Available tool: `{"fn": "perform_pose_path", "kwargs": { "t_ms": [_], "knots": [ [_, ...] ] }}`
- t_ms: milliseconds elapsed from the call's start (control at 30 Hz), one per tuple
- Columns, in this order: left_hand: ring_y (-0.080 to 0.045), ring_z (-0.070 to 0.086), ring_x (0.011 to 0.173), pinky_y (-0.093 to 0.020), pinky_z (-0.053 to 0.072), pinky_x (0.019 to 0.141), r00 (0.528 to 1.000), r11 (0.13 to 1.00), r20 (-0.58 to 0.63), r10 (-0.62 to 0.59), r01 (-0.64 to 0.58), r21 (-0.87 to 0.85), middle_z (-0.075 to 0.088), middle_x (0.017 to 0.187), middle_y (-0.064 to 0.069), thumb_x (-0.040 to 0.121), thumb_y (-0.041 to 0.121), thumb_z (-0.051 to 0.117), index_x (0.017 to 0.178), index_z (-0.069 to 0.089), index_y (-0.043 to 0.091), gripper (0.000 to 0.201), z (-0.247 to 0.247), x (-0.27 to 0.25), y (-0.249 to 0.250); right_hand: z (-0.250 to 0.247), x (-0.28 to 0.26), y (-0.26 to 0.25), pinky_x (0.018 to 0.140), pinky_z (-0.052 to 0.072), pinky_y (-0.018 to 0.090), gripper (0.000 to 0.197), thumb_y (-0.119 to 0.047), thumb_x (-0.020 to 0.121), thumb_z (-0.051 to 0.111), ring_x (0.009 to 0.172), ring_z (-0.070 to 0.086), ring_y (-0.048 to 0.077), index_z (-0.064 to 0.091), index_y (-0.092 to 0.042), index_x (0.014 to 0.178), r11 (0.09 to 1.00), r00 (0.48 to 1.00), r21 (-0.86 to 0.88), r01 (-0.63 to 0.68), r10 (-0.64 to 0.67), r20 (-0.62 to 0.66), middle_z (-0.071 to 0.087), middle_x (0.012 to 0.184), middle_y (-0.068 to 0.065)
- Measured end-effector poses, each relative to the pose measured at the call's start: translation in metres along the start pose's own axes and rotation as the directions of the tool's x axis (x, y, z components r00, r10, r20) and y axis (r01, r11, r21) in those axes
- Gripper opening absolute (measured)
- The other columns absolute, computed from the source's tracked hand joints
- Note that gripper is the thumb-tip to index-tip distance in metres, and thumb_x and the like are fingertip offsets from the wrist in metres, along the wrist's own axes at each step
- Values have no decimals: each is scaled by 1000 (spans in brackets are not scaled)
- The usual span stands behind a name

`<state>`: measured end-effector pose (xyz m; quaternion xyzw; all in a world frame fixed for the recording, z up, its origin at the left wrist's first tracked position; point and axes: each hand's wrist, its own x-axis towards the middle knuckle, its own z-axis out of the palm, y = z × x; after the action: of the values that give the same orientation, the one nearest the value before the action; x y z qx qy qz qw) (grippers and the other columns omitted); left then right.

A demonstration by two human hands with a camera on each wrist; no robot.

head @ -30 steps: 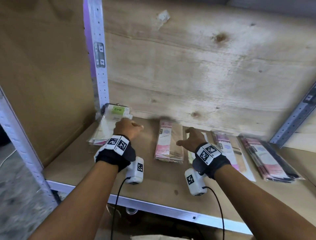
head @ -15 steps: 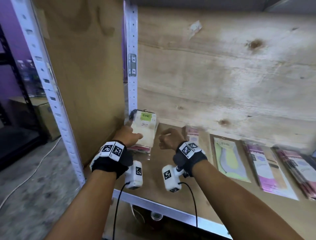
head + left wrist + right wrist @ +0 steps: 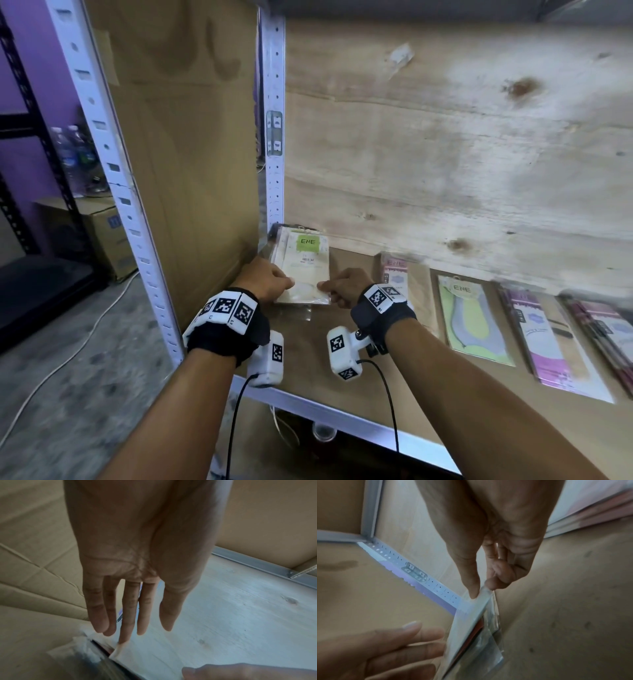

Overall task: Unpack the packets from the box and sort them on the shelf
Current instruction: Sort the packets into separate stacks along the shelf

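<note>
A stack of clear packets with a green ENE label [image 3: 303, 267] lies in the far left corner of the wooden shelf [image 3: 308, 359]. My left hand [image 3: 265, 279] is at the stack's near left corner. In the left wrist view its fingers [image 3: 126, 615] are straight, and the middle fingertip touches the packet's edge [image 3: 118, 651]. My right hand [image 3: 342, 286] is at the near right corner. In the right wrist view its thumb and index finger [image 3: 482, 589] pinch the corner of the top packet [image 3: 471, 622].
To the right, a pink packet [image 3: 397, 274], a green-and-grey packet [image 3: 472, 318], a purple packet [image 3: 548, 339] and a pink stack [image 3: 609, 329] lie in a row. A cardboard panel [image 3: 185, 154] and a white post [image 3: 274, 137] close the left side. A metal rail [image 3: 342, 418] edges the front.
My right hand has moved left from the middle packets to the ENE stack and pinched its corner. My left hand has stayed at the stack. The head view has swung left.
</note>
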<state>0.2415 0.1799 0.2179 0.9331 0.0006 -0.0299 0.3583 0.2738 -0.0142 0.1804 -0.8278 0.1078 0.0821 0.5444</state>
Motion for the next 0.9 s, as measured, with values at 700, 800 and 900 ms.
{"fn": "perform_pose_path", "kwargs": {
  "t_ms": [700, 800, 900],
  "knots": [
    [-32, 76, 76, -37, 62, 65, 968, 599, 244, -58, 229, -768, 72, 95, -18, 74, 68, 69, 99, 62, 7, 66, 36, -5, 66, -93, -75, -19, 67, 54, 24, 27, -6, 67, 86, 71, 64, 14, 66, -14, 83, 950, 944, 17, 312, -307, -123, 67, 79, 0],
    [-35, 73, 93, -46, 61, 75, 970, 435, 240, 32, 203, -877, 68, 108, -21, 67, 66, 77, 104, 60, 6, 73, 37, -10, 81, -102, -99, -25, 63, 52, 14, 22, -1, 70, 83, 65, 62, 7, 69, -14, 82, 915, 907, -2, 404, -401, -126, 66, 73, -5],
    [-27, 70, 100, -41, 62, 68, 981, 342, 185, 64, 152, -927, 64, 111, -18, 70, 58, 79, 102, 62, 9, 61, 42, -16, 98, -106, -123, -22, 57, 44, 7, 19, 0, 70, 80, 56, 56, -5, 71, -7, 86, 868, 858, -110, 485, -496, -136, 64, 70, -8]
  ]
}}
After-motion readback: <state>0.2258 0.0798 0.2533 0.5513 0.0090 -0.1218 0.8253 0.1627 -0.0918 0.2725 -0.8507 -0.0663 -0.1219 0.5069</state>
